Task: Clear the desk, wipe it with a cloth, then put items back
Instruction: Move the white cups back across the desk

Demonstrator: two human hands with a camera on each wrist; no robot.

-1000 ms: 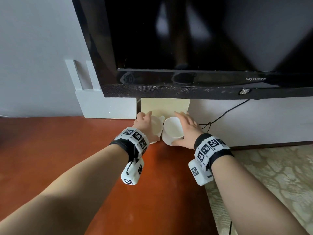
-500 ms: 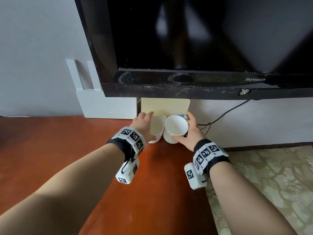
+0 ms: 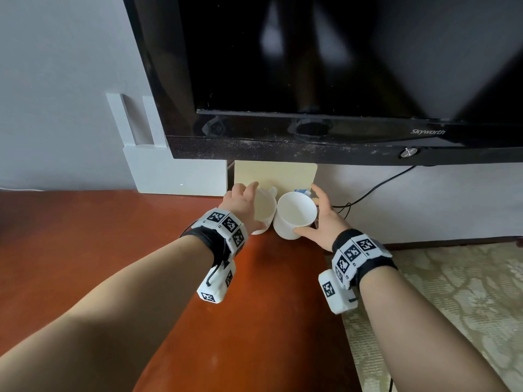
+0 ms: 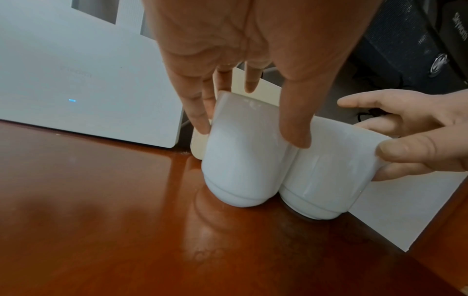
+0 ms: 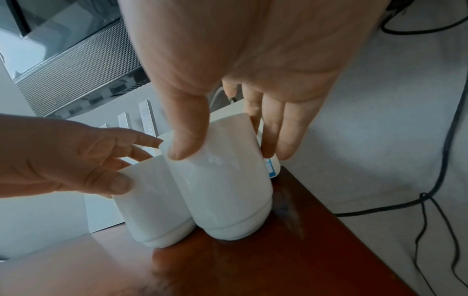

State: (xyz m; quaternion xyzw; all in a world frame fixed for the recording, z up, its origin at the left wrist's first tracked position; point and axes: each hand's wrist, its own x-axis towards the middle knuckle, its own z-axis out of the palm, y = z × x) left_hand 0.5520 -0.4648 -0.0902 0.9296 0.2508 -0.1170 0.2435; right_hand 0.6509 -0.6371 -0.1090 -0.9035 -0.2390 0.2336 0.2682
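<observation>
— Standing where, the two white cups?
— Touching each other at the back of the red-brown desk (image 3: 113, 250), under the television (image 3: 325, 66). The left hand (image 3: 240, 203) grips the left cup (image 4: 243, 158); the right hand (image 3: 325, 219) pinches the right cup (image 3: 294, 216).

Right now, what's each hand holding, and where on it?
Left hand pinches the left mug by its upper wall near the rim; right hand likewise pinches the right mug.

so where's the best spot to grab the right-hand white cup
By its upper wall just under the rim, coming from above and its right side. The right cup stands upright, its left side pressed against the left cup, so only its right flank is free; the right hand already sits there.
</observation>
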